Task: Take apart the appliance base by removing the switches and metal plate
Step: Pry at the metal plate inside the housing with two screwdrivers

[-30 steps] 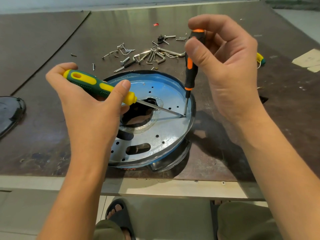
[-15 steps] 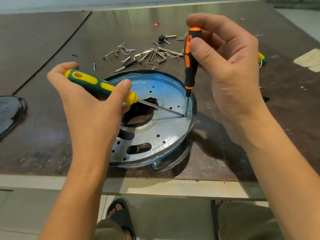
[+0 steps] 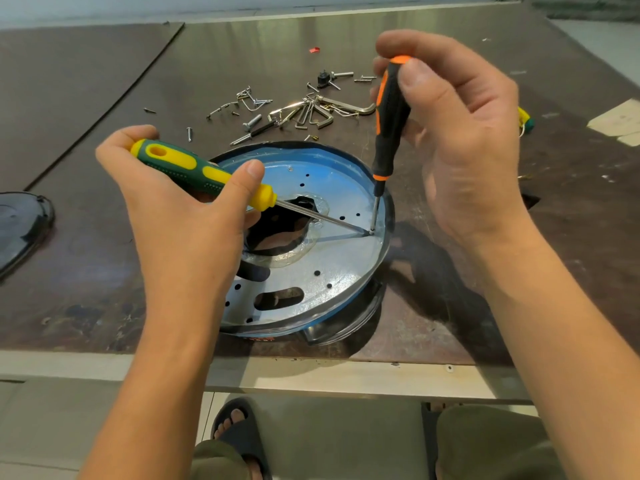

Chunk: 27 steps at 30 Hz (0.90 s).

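- Appliance base [image 3: 349,325] sat upside down on the bench [image 3: 104,271], close to the near edge, between the two forearms.
- Metal plate [image 3: 343,261] was seated in the base, facing up; perforated, with a large cut-out in the centre and a slot nearer the person.
- Left hand [image 3: 183,216] gripped a green-and-yellow screwdriver [image 3: 194,169], fingers wrapped round the handle, thumb along the top. Shaft ran low across the plate towards its right rim.
- Right hand [image 3: 464,140] pinched a black-and-orange screwdriver [image 3: 389,112] near the top of the handle with thumb and fingertips, the other fingers loosely curled. Tool stood near upright.
- Both tips met at one spot [image 3: 371,232] by the plate's right rim; too small to tell if a screw was there.
- Loose screws and hex keys [image 3: 308,112] lay scattered on the bench behind the base, apart from it.
- Dark rounded cover [image 3: 20,223] lay at the bench's left edge, well clear of the base.
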{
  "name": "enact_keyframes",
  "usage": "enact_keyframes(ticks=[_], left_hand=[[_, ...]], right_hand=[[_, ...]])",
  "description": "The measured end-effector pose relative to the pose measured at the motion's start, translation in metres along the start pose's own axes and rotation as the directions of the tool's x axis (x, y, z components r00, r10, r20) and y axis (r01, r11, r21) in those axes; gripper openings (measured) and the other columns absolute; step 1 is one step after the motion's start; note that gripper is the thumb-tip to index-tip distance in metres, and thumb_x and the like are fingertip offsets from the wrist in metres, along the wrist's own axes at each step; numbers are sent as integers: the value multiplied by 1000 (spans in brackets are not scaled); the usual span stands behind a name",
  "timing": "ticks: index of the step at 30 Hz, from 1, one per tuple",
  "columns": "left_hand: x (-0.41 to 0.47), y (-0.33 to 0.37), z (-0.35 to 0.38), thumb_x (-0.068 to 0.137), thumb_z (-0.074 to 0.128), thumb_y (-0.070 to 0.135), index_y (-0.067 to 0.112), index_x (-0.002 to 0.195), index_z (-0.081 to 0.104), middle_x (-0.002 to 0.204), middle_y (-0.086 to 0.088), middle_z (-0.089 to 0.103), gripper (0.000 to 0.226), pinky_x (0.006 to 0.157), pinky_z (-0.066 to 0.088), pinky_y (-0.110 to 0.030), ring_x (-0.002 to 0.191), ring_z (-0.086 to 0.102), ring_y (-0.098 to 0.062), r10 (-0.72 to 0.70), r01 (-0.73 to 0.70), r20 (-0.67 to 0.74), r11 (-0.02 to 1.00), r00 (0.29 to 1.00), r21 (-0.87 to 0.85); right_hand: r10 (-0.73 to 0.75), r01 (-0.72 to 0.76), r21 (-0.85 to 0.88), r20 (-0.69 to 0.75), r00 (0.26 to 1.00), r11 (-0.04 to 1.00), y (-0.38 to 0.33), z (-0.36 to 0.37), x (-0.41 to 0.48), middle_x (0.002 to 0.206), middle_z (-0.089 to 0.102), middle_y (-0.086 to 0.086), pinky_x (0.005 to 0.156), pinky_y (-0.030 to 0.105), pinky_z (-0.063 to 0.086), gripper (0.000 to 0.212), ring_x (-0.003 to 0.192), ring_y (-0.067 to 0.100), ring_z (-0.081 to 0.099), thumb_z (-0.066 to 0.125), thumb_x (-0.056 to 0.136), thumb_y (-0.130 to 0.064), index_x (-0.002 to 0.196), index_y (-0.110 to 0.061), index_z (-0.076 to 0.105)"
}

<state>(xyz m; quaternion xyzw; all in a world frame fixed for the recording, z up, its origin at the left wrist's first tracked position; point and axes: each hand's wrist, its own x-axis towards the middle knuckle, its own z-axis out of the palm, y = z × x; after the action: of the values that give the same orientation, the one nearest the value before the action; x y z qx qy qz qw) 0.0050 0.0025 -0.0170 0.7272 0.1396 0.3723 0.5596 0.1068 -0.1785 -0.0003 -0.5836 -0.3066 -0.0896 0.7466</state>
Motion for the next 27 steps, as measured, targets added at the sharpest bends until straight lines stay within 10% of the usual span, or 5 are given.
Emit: enact_keyframes(ticks=[16,23,27], left_hand=[[-1,0,0,84,80,19,24,124,32,99,5,51,63,54,61,-29,71,74,-13,-5,5,-9,1000,1000,-6],[0,0,-1,81,82,22,23,124,32,109,-3,49,66,68,64,-32,81,73,-21,-4,4,-8,1000,1000,4],[1,1,-1,80,82,24,23,125,32,112,-5,49,67,68,64,-32,86,73,-24,-13,13,-11,1000,1000,2]], right_hand=[[-66,65,-108,-4,998,992,-4,4,0,89,60,1,77,28,51,20,81,8,55,72,92,-7,110,-4,64],[-15,15,8,-16,1000,1000,-1,0,0,103,66,20,87,38,56,24,93,30,65,52,100,4,123,4,57],[-46,43,-84,-36,998,995,-1,2,0,95,62,5,80,31,50,23,87,10,58,64,96,-5,118,0,62]])
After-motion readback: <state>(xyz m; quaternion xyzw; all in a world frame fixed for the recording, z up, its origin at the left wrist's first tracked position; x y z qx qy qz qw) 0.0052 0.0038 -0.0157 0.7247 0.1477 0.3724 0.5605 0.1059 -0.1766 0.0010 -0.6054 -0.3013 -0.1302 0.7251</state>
